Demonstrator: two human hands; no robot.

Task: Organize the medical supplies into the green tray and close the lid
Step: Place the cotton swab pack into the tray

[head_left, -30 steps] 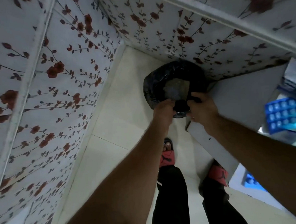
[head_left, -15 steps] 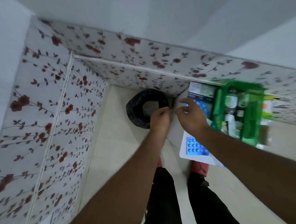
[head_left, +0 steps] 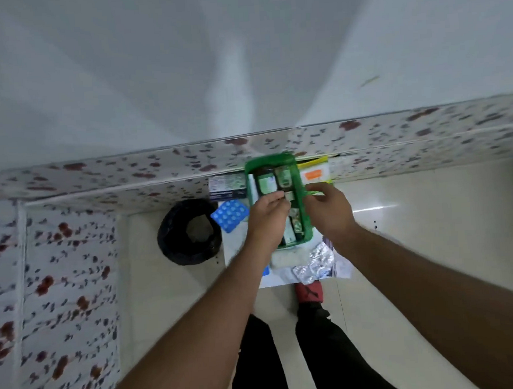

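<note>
Bottles [head_left: 267, 184] crowd the green tray [head_left: 307, 231]; boxes [head_left: 227, 186] flank it.

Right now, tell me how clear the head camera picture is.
Head view: soft motion blur throughout; labels in the green tray unreadable; wide-angle bending of the flowered wall; a glare streak on the floor; both hands smeared.

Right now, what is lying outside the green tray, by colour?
Blue blister pack: 1
Silver foil strips: 1 heap, too blurred to count
Orange and white box: 1
Blue and white boxes: 1 stack
Black bin: 1
Total: 5 groups
</note>
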